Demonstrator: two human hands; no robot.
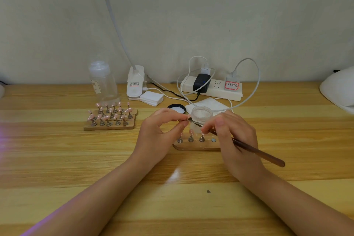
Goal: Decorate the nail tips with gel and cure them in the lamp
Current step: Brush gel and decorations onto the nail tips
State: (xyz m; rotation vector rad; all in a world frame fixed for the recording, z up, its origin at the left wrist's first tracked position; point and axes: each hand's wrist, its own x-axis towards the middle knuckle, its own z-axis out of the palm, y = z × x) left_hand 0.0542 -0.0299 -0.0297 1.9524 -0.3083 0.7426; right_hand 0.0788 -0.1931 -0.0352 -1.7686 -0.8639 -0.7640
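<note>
Single head-worn, wide-angle view, looking forward and down across the table toward the wall at 12 o'clock. Near range: both forearms enter from 6 o'clock, hands at frame centre. No second view to overlap.

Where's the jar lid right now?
Head view: the black lid lies on the table just left of the open jar, behind the left hand.

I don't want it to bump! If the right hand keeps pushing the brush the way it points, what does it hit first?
Probably the pink nail tip pinched in the left hand. The right hand holds the brush, whose tip looks already at it; depth is hard to judge.
</note>
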